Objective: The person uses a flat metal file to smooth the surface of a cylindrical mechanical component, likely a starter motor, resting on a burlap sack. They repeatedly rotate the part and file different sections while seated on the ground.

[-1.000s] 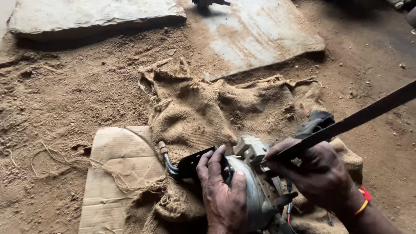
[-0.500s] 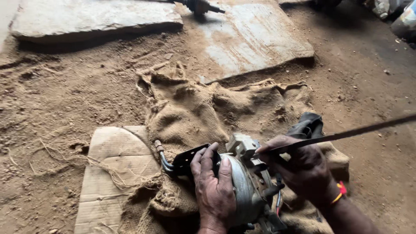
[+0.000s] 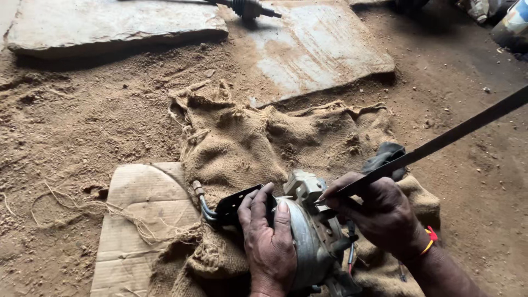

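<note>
A round grey metal motor unit with a pale blocky fitting on top and a black bracket on its left lies on a burlap sack. My left hand presses down on the unit's left side, fingers over the bracket. My right hand grips a long flat dark metal bar that runs up to the right edge; its tip meets the pale fitting. A red and yellow band sits on my right wrist.
A piece of cardboard lies under the sack's left side on sandy dirt. Two flat stone slabs sit at the back, with a dark shaft part on them. A dark rag lies beside my right hand.
The bar's tip has come down against the fitting on the unit. My left hand has stayed pressed on the unit's left side.
</note>
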